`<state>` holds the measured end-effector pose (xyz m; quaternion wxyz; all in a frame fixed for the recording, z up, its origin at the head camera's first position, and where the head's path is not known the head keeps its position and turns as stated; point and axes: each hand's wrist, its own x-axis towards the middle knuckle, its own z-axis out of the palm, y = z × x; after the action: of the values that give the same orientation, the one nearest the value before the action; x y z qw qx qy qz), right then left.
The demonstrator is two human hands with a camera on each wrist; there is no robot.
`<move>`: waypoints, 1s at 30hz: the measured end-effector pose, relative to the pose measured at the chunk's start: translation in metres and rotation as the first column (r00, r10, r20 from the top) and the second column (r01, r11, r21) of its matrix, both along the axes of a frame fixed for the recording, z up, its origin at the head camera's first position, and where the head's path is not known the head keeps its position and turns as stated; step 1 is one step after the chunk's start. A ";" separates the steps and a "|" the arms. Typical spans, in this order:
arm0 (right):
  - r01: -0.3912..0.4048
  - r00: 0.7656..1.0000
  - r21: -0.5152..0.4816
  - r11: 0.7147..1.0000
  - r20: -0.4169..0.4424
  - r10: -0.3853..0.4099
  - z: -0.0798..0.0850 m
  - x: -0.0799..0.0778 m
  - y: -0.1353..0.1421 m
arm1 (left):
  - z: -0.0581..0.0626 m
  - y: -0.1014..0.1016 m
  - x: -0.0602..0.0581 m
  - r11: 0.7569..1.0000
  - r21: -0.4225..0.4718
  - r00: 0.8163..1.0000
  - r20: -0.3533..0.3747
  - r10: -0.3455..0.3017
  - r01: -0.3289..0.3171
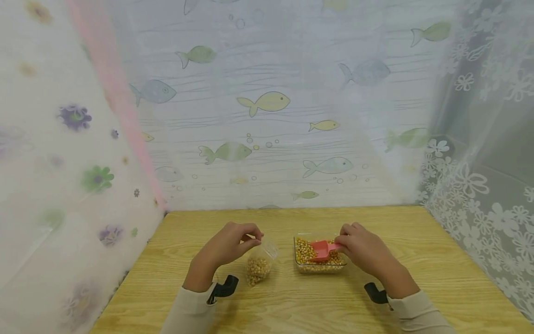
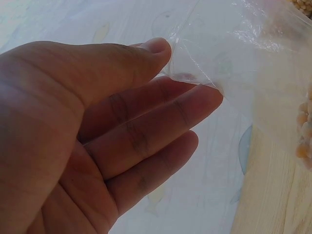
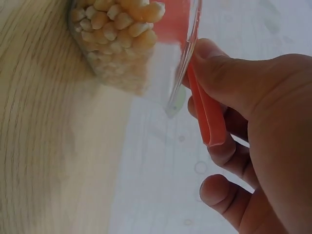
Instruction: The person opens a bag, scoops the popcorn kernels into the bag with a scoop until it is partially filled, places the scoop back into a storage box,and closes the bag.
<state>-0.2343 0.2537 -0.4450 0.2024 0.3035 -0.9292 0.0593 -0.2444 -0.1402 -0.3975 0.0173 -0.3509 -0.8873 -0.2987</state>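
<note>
My left hand (image 1: 231, 243) pinches the upper edge of a clear plastic bag (image 2: 229, 53) between thumb and fingers. Corn kernels (image 1: 257, 267) fill the bag's lower part, which rests on the table. To the right stands a clear rectangular container (image 1: 321, 269) with yellow corn kernels (image 1: 304, 249) in it. My right hand (image 1: 364, 248) holds a small pink scoop (image 1: 320, 250) by its handle (image 3: 208, 114), thumb on one side and fingers on the other. The scoop's bowl lies among the kernels inside the container.
The wooden table (image 1: 275, 306) reaches back to a curtain (image 1: 267, 125) printed with fish. Flowered sheets hang along the left and right sides. A black wrist mount (image 1: 225, 286) sits on the left sleeve, another black mount (image 1: 375, 293) on the right.
</note>
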 end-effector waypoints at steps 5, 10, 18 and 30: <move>-0.015 0.997 -0.012 1.000 0.080 0.016 0.001 -0.001 0.001 | 0.000 -0.001 0.000 1.000 0.001 1.000 0.000 0.000 0.000; -0.020 0.990 -0.030 0.999 0.141 0.024 0.003 -0.002 0.002 | 0.000 -0.001 0.000 1.000 0.001 1.000 0.004 0.003 -0.003; -0.012 0.995 -0.003 1.000 0.098 0.012 0.005 0.001 0.002 | 0.000 -0.001 0.001 1.000 0.003 1.000 0.003 0.004 -0.004; -0.007 0.999 -0.062 0.998 0.051 0.010 0.004 -0.001 0.015 | 0.000 -0.001 0.001 1.000 0.004 1.000 -0.004 -0.001 0.001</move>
<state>-0.2356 0.2683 -0.4405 0.1878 0.2993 -0.9305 0.0967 -0.2434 -0.1409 -0.3970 0.0194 -0.3519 -0.8865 -0.2997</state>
